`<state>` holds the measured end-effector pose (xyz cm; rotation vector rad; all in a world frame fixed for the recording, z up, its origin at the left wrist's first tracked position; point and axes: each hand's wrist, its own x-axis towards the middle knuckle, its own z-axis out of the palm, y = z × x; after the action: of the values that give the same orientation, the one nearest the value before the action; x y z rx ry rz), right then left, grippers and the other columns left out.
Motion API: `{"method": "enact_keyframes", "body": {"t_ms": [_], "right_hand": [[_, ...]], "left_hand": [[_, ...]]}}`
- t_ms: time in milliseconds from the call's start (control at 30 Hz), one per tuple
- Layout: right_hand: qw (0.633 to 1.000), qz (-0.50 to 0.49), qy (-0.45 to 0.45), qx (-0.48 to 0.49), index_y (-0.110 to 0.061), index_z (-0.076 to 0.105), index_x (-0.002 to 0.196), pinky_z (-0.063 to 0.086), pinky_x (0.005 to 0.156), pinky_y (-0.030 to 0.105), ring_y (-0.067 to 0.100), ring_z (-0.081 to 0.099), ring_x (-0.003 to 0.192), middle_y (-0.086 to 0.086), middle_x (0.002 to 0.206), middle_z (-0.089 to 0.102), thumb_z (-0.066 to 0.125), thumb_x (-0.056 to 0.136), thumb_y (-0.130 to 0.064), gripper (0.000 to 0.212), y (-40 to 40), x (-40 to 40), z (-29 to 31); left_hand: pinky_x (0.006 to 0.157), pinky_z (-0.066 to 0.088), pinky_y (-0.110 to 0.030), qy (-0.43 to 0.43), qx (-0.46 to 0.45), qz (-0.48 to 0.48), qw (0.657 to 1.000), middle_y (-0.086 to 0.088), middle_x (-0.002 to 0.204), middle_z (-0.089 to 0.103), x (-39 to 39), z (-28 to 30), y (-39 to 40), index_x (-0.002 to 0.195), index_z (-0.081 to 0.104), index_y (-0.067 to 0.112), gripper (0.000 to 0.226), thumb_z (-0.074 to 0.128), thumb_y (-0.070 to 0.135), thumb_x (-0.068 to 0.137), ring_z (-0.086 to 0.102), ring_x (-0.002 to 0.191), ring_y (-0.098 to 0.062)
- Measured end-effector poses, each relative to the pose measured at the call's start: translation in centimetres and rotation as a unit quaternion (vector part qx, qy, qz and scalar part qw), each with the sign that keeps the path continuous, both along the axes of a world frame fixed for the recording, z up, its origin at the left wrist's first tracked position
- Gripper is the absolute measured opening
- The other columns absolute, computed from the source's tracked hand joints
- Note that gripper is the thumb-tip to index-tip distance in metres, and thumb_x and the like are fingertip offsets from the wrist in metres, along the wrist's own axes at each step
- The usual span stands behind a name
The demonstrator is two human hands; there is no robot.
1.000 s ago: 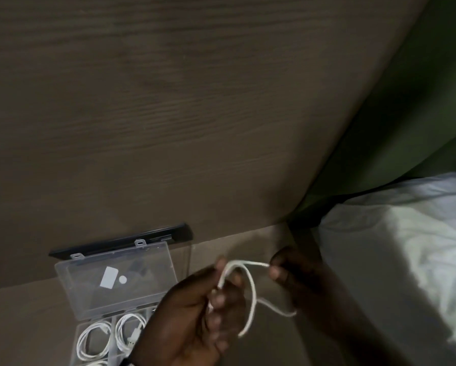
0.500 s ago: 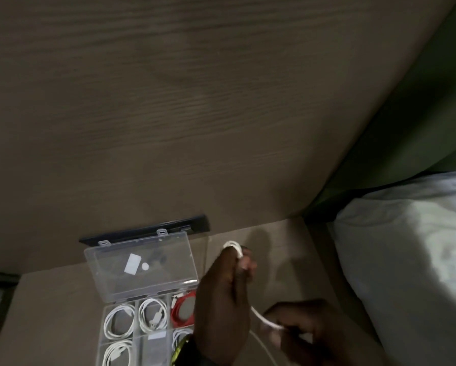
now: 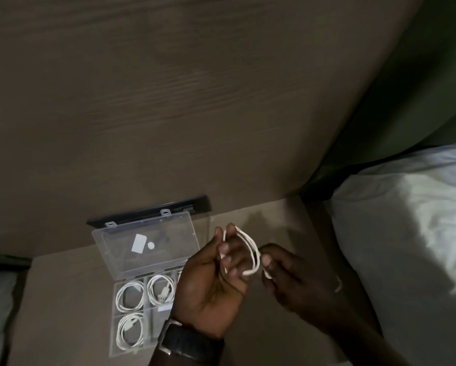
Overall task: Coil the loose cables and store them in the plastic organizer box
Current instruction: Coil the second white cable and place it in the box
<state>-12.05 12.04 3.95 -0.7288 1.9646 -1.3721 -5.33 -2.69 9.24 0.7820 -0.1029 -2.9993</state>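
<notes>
Three coiled cables [image 3: 130, 295] in box [image 3: 153, 262] beside left hand [image 3: 211, 283]

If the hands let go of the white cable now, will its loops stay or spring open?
The white cable looks thin and floppy, and it bends in tight loops around the left hand. It would probably loosen partly. The coils already in the organizer box keep their shape, apparently held by the compartment walls. It seems light, since the right hand only pinches it.

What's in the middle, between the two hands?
In the head view, the white cable loops between the left hand and the right hand; both hold it above the bare brown tabletop.
</notes>
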Motion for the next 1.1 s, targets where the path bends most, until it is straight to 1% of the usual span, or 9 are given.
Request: {"method": "enact_keyframes", "body": {"t_ms": [167, 300, 400, 467, 533, 667, 867, 967, 1100], "right_hand": [[0.96, 0.102, 0.225, 0.129, -0.049, 0.019, 0.132, 0.041, 0.061, 0.031, 0.013, 0.063, 0.074, -0.012, 0.081, 0.064, 0.021, 0.091, -0.055, 0.041, 0.0, 4.1, 1.0], [0.915, 0.164, 0.31, 0.197, -0.032, 0.041, 0.12, 0.046, 0.069, 0.038, 0.028, 0.065, 0.087, -0.001, 0.099, 0.068, 0.032, 0.094, -0.041, 0.03, -0.1, 3.4, 3.6], [0.887, 0.17, 0.378, 0.204, -0.033, 0.051, 0.108, 0.046, 0.059, 0.031, 0.021, 0.067, 0.079, -0.003, 0.088, 0.07, 0.042, 0.09, -0.042, 0.022, 0.3, 2.0, 6.5], [0.889, 0.151, 0.391, 0.187, -0.036, 0.053, 0.095, 0.036, 0.049, 0.021, 0.011, 0.065, 0.066, -0.007, 0.075, 0.068, 0.051, 0.085, -0.042, 0.012, 0.8, 0.4, 8.1], [0.909, 0.135, 0.368, 0.143, -0.034, 0.061, 0.087, 0.044, 0.052, 0.021, 0.004, 0.064, 0.066, -0.01, 0.075, 0.067, 0.056, 0.085, -0.038, 0.007, 1.1, -1.7, 9.0], [0.968, 0.032, 0.246, 0.027, -0.03, 0.076, 0.087, 0.056, 0.066, 0.033, 0.007, 0.069, 0.077, -0.01, 0.083, 0.074, 0.072, 0.084, -0.042, 0.012, 0.3, -5.1, 8.4], [0.986, -0.034, 0.164, 0.021, -0.044, 0.061, 0.067, 0.043, 0.059, 0.015, 0.0, 0.061, 0.061, -0.014, 0.066, 0.066, 0.058, 0.093, -0.046, 0.026, -1.0, -1.2, 2.6], [0.978, 0.061, 0.183, 0.076, -0.045, 0.056, 0.082, 0.036, 0.057, 0.009, -0.006, 0.056, 0.067, -0.03, 0.077, 0.059, 0.043, 0.094, -0.051, 0.019, 0.1, 2.5, 1.0], [0.94, 0.143, 0.272, 0.147, -0.052, 0.04, 0.118, 0.038, 0.058, 0.004, -0.008, 0.057, 0.074, -0.033, 0.114, 0.052, 0.035, 0.086, -0.06, 0.033, 1.5, 5.4, 1.3]], "left_hand": [[0.055, 0.055, -0.022, -0.162, -0.212, 0.118, 0.956, -0.004, 0.071, 0.066, -0.3, -2.0, 1.4, 0.091, 0.066, 0.005, 0.019, 0.049, 0.012, 0.095, 0.066, 0.06, -0.016], [0.068, 0.058, -0.028, -0.125, -0.638, 0.032, 0.759, -0.001, 0.079, 0.072, 0.9, -3.7, 3.3, 0.096, 0.064, 0.017, 0.022, 0.043, 0.021, 0.103, 0.071, 0.075, -0.017], [0.066, 0.052, -0.021, -0.074, -0.78, -0.022, 0.62, 0.005, 0.079, 0.069, 1.7, -4.1, 2.4, 0.094, 0.059, 0.024, 0.022, 0.04, 0.03, 0.102, 0.069, 0.074, -0.014], [0.062, 0.049, -0.027, -0.07, -0.808, -0.049, 0.583, 0.003, 0.071, 0.066, 2.1, -3.9, 1.4, 0.087, 0.057, 0.023, 0.025, 0.039, 0.032, 0.102, 0.065, 0.066, -0.014], [0.055, 0.045, -0.03, -0.07, -0.783, -0.113, 0.608, 0.002, 0.059, 0.063, 2.4, -3.3, 1.2, 0.079, 0.059, 0.02, 0.034, 0.042, 0.04, 0.1, 0.059, 0.053, -0.009], [0.039, 0.03, -0.018, -0.066, -0.533, -0.185, 0.823, 0.003, 0.044, 0.038, 3.1, -1.3, 1.8, 0.067, 0.067, 0.009, 0.056, 0.047, 0.054, 0.093, 0.035, 0.037, -0.01], [0.049, 0.045, -0.019, 0.009, -0.255, 0.055, 0.965, 0.0, 0.065, 0.054, 2.2, 0.8, 1.1, 0.093, 0.063, 0.002, 0.019, 0.06, 0.021, 0.09, 0.049, 0.055, -0.011], [0.064, 0.051, -0.024, -0.057, -0.312, 0.146, 0.937, -0.001, 0.069, 0.059, 1.4, -0.7, -0.5, 0.091, 0.064, 0.007, 0.015, 0.052, 0.014, 0.093, 0.059, 0.065, -0.015], [0.064, 0.051, -0.032, -0.115, -0.714, 0.045, 0.689, 0.0, 0.068, 0.061, 1.8, -3.2, -0.6, 0.087, 0.059, 0.012, 0.021, 0.045, 0.012, 0.102, 0.06, 0.065, -0.016]]}}
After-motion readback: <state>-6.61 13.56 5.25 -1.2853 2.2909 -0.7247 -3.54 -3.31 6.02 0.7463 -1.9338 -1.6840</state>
